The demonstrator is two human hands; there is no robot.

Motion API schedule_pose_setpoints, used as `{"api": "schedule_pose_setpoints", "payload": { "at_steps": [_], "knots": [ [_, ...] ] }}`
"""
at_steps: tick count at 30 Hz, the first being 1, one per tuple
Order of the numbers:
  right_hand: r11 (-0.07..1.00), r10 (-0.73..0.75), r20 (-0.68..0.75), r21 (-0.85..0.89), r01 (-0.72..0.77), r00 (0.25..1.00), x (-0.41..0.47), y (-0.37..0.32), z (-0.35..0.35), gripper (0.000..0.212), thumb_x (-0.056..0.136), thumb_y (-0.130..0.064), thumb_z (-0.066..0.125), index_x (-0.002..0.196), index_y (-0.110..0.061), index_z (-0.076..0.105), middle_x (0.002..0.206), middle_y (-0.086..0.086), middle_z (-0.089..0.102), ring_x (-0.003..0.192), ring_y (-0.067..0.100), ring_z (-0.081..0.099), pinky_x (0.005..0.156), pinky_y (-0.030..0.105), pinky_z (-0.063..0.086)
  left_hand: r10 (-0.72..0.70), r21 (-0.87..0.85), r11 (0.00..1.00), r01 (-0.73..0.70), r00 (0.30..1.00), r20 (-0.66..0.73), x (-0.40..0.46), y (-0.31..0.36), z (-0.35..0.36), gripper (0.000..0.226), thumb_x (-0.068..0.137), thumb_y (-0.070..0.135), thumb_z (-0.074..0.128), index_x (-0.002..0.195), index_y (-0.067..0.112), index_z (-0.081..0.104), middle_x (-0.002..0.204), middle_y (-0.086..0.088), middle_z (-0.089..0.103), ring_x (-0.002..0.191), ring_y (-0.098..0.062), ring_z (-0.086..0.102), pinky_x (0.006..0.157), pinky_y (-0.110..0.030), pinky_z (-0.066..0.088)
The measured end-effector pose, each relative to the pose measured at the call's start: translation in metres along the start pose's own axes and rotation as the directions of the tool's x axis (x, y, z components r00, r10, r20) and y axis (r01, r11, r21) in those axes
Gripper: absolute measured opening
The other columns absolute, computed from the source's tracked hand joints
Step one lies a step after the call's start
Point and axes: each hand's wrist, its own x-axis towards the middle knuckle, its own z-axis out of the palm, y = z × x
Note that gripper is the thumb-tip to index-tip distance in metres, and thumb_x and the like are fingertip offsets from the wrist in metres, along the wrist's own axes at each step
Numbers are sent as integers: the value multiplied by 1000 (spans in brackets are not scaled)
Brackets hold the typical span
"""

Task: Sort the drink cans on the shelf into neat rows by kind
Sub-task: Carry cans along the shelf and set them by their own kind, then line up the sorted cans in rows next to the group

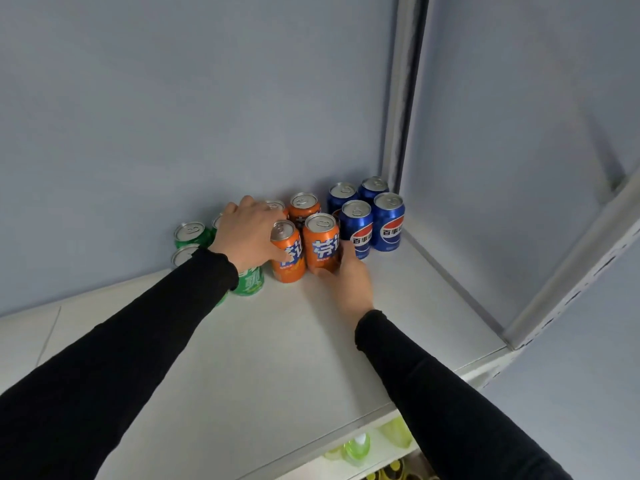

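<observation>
Cans stand in a cluster at the back of the white shelf [277,341]. Several blue cans [388,221] stand in two rows at the right, near the corner. Orange cans fill the middle and green cans [190,233] the left. My left hand [247,233] wraps the front left orange can [289,252] from its left side, partly hiding a green can [247,280] below my wrist. My right hand [349,282] grips the front right orange can [322,245] low at its base. Both orange cans stand upright, side by side.
A grey back wall [207,116] rises behind the cans and a side panel [502,168] closes the shelf at the right, with a metal upright [571,271] at the front corner. Yellow-green bottles [356,448] show on a lower shelf below the front edge.
</observation>
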Motion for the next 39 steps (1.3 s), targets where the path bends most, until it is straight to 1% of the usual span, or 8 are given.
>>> {"api": "schedule_pose_setpoints", "payload": {
  "at_steps": [5,9,15,20,23,26,31,39],
  "knots": [
    [996,-11,-6,-88,10,1000,10,5,6,67,86,-41,74,139,-23,38,135,2,61,117,24,62,97,45,54,-72,34,997,70,995,63,-2,9,-4,75,70,55,74,136,30,49,129,1,53,117,-26,42,92,-42,35],
    [990,-37,-3,-139,36,999,13,2,7,65,86,-40,73,138,-22,38,132,4,62,112,27,64,92,46,56,-125,42,992,123,990,59,-8,15,-3,76,74,48,74,141,32,44,134,0,50,120,-28,42,96,-44,36],
    [988,-72,50,-130,78,996,-2,0,-9,64,89,-34,70,143,-20,40,135,4,61,117,27,62,96,42,52,-174,50,983,175,985,-18,-30,23,-3,90,75,48,75,152,30,31,146,-2,42,125,-30,41,100,-46,35],
    [938,-209,73,-266,221,975,-38,-11,-18,60,90,-27,68,143,-19,42,139,6,57,124,27,54,100,40,48,-242,-110,969,221,938,-249,-92,19,-6,68,78,39,76,140,26,51,139,0,51,125,-28,43,99,-45,35],
    [866,-357,140,-320,384,924,-63,-34,-8,52,87,-25,69,136,-18,52,138,3,55,127,27,47,101,37,43,-273,-136,960,243,918,-286,-143,9,-7,56,82,37,73,134,25,55,133,2,55,120,-26,47,94,-43,39],
    [800,-452,213,-332,499,866,-91,-65,16,43,87,-27,70,128,-16,59,130,5,60,122,27,48,98,35,43,-340,-160,937,309,911,-234,-202,-13,-3,50,87,39,68,132,24,55,129,3,58,117,-25,50,92,-40,41],
    [722,-537,320,-305,621,781,-153,-116,88,38,89,-30,68,124,-16,63,124,4,63,113,27,55,93,38,46,-468,-224,872,436,876,-118,-312,-67,7,52,92,42,62,140,23,51,138,4,54,124,-21,48,99,-38,42],
    [701,-567,416,-210,682,711,-272,-199,216,38,93,-34,64,128,-20,61,128,-1,62,118,23,53,96,34,44,-572,-275,801,532,816,-86,-488,-169,1,54,91,39,65,140,20,51,137,1,53,121,-22,48,98,-35,42]
  ]
}}
